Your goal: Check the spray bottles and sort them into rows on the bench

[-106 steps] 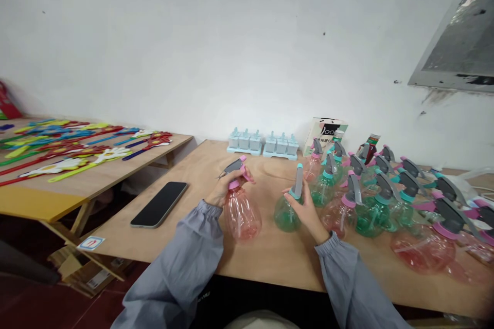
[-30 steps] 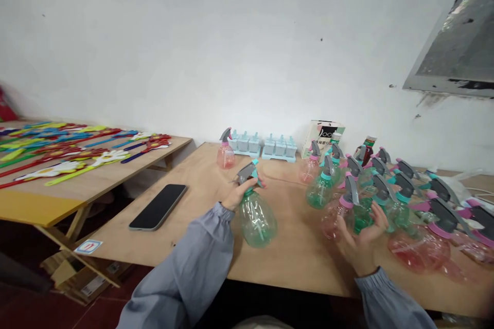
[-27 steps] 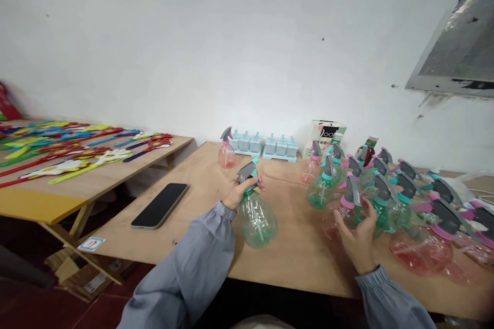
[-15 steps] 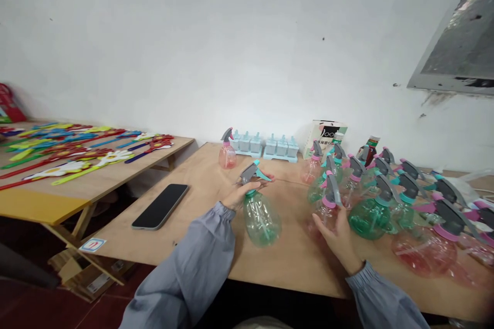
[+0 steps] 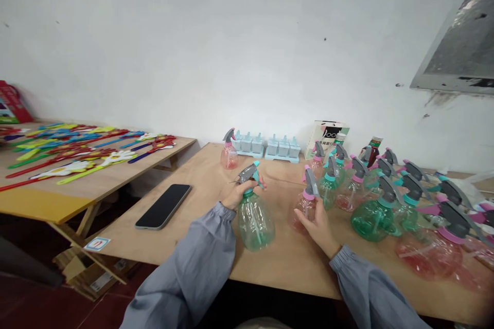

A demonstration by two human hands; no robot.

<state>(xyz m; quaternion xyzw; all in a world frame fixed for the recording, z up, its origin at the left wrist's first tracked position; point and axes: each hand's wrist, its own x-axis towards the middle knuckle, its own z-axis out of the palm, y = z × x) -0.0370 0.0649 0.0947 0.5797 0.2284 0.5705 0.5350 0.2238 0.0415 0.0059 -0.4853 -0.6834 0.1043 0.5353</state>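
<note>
My left hand (image 5: pixel 242 194) is closed around the neck of a clear green spray bottle (image 5: pixel 255 223), whose grey head with a teal trigger tops it. To its right, my right hand (image 5: pixel 317 226) grips a clear pink spray bottle (image 5: pixel 304 209) with a grey head and pink collar. Its thumb lies across the front of the body, and the fingers behind are partly hidden. Both bottles stand roughly upright over the wooden table (image 5: pixel 208 200). Beside my right hand stands a green spray bottle (image 5: pixel 373 218) with a teal collar.
Several more pink and green spray bottles crowd the right side. At the back are a lone pink spray bottle (image 5: pixel 229 155), light blue popsicle molds (image 5: pixel 250 145) and a printed box (image 5: pixel 324 136). A phone (image 5: pixel 164 206) lies left. Colourful flower-shaped strips (image 5: pixel 77 167) cover another table.
My right hand has moved left with the pink spray bottle, away from the group and closer to the green one. My left hand has shifted slightly left and still holds its bottle.
</note>
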